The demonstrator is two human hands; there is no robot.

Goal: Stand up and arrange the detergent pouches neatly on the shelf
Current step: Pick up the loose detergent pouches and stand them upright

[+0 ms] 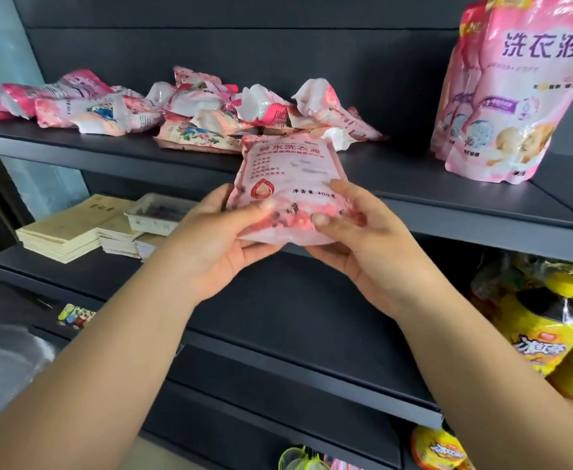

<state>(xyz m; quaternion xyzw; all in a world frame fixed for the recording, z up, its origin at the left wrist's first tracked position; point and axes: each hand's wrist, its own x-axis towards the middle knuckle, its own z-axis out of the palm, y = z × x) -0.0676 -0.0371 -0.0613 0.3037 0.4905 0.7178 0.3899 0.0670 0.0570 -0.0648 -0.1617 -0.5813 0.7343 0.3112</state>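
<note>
At the frame's centre, your left hand [210, 232] and right hand [356, 228] hold one pink detergent pouch [288, 184] upright, fingers curled around its lower corners, just in front of the shelf [447, 198]. A jumbled pile of pouches [210, 106] lies upper left. Next, probably stand it beside the tall pouches [502, 96] upper right.
</note>
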